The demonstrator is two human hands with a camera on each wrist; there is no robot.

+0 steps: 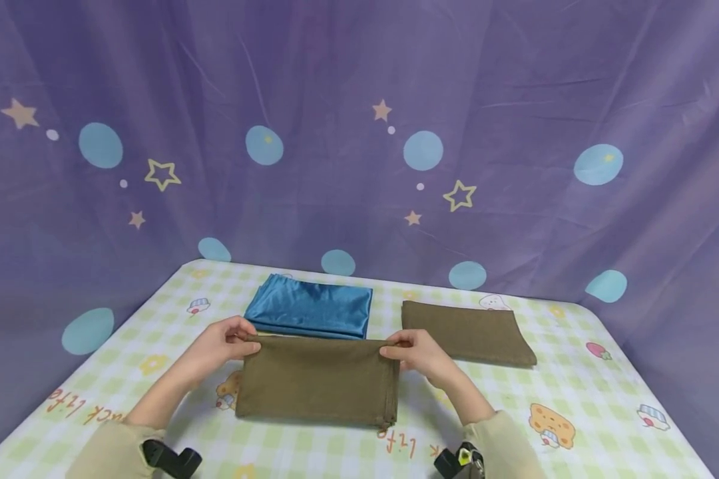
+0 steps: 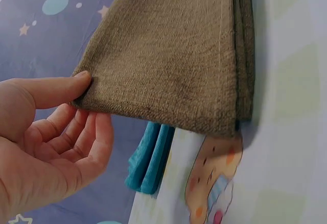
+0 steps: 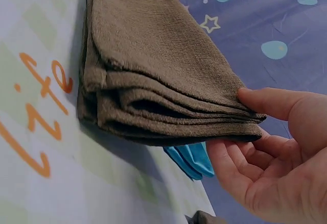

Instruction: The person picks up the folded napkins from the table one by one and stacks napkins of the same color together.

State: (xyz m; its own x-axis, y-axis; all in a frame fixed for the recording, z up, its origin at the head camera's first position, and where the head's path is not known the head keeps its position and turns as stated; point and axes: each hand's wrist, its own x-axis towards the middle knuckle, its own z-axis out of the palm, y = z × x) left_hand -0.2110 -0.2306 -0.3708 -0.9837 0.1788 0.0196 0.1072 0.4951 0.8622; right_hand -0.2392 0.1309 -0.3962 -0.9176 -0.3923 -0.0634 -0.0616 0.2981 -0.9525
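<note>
A folded brown cloth (image 1: 319, 382) is held up by its far edge in the head view, its near edge low over the table. My left hand (image 1: 224, 342) pinches the far left corner between thumb and fingers; the left wrist view shows that thumb on top of the cloth (image 2: 168, 50). At the far right corner, my right hand (image 1: 418, 352) grips the stacked layers, whose open folds face the right wrist camera (image 3: 168, 101). Just beyond this cloth lies a folded shiny blue cloth (image 1: 311, 306). A second folded brown cloth (image 1: 467, 332) lies flat to the right.
A green-and-white checked tablecloth (image 1: 575, 372) with cartoon prints covers the table. Behind the table hangs a purple curtain (image 1: 335, 73) with stars and blue dots. Dark camera mounts (image 1: 170, 459) sit on both wrists.
</note>
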